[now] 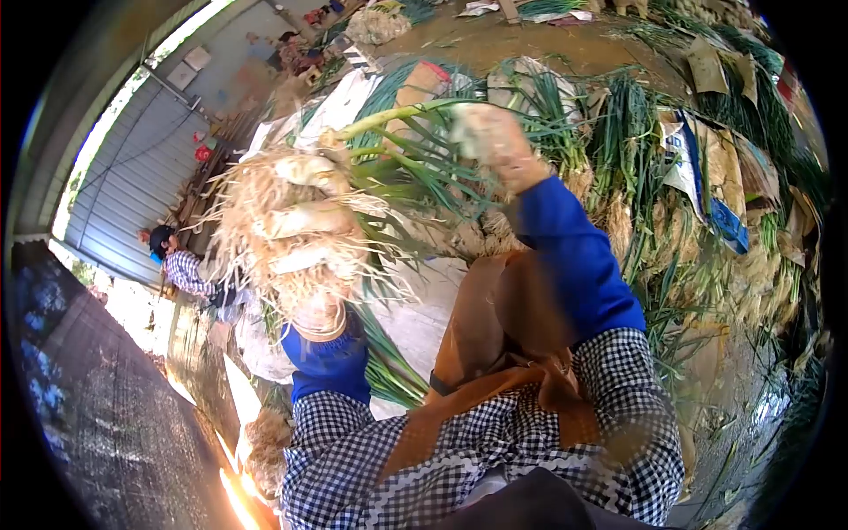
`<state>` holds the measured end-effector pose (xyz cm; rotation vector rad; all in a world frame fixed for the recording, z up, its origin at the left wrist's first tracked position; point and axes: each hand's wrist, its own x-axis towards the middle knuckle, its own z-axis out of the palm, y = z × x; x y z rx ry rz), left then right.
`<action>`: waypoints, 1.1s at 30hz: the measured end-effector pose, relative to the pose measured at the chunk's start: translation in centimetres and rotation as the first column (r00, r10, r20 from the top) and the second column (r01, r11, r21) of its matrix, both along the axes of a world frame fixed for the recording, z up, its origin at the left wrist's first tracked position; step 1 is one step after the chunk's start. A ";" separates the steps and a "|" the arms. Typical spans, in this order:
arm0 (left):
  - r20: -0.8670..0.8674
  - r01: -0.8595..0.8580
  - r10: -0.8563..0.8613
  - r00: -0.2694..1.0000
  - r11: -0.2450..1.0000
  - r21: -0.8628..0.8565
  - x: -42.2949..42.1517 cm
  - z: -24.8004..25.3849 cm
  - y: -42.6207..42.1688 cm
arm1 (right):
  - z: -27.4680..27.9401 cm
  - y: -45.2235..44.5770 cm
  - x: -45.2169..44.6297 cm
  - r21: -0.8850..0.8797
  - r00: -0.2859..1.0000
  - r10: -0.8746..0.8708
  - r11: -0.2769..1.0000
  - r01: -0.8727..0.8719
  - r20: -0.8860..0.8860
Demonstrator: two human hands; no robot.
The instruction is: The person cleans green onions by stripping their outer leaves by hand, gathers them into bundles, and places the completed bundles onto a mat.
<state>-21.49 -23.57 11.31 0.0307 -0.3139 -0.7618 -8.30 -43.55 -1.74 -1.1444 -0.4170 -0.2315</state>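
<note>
The left hand (305, 221) is closed around a bunch of green onions (389, 117), shaggy pale roots (231, 212) spilling out around its fingers. The right hand (496, 141), blurred, is up by the bunch's long leaves; whether it grips any, I cannot tell. The bunch is raised at the left, above a pale sheet (424, 296). More onions (623, 124) lie in heaps to the right, near a blue-and-white sack (726, 225). Beyond are brown floor (574, 49), a ribbed wall (128, 172) and another person (187, 269) in a checked shirt.
</note>
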 end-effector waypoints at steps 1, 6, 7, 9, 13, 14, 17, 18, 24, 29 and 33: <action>0.013 -0.020 0.020 1.000 1.000 -0.023 0.0 0.3 0.5 | -1.4 -1.5 0.5 0.119 0.975 -0.159 0.977 0.178 -0.155; 0.032 -0.015 0.018 0.999 0.997 -0.079 0.1 0.2 1.7 | -7.5 -5.3 -3.9 -0.019 0.884 -0.333 0.938 0.347 -0.328; 0.026 0.001 0.001 1.000 0.996 -0.088 0.3 0.0 1.4 | -5.1 -2.6 -5.9 -0.088 0.953 -0.196 0.980 0.180 -0.233; 0.010 0.047 -0.046 0.999 0.992 -0.116 0.8 -0.7 0.7 | 0.1 1.7 -8.3 -0.184 0.984 0.161 0.968 -0.172 -0.072; -0.075 0.029 -0.035 0.997 0.996 -0.080 1.0 -2.0 0.9 | 2.9 4.5 -6.4 -0.413 0.602 0.775 0.621 -0.666 0.194; -0.073 0.065 -0.072 0.995 0.994 -0.090 1.5 -2.7 1.2 | 2.6 5.8 -7.1 -0.123 0.604 0.796 0.596 -0.793 -0.037; -0.234 0.047 -0.093 0.968 0.980 -0.193 0.8 -4.4 1.5 | 2.4 2.5 -9.7 -0.215 0.856 0.513 0.846 -0.489 0.070; -0.305 0.015 -0.099 0.947 0.964 -0.266 0.7 -4.9 1.4 | -0.5 0.1 -8.9 -0.196 0.836 0.475 0.879 -0.435 0.274; -0.172 0.085 -0.106 0.979 0.989 -0.124 2.7 -6.9 3.4 | -13.2 -10.6 -8.1 -0.888 0.692 -0.579 -0.135 0.440 0.431; -0.180 0.058 -0.072 0.981 0.995 -0.080 2.5 -7.2 3.1 | -0.9 0.4 -4.4 -0.502 0.621 -0.426 0.367 0.783 0.658; -0.100 0.020 -0.023 0.995 0.999 -0.029 2.4 -6.5 4.0 | 0.1 2.8 1.5 -0.344 0.461 -0.132 0.497 0.797 0.877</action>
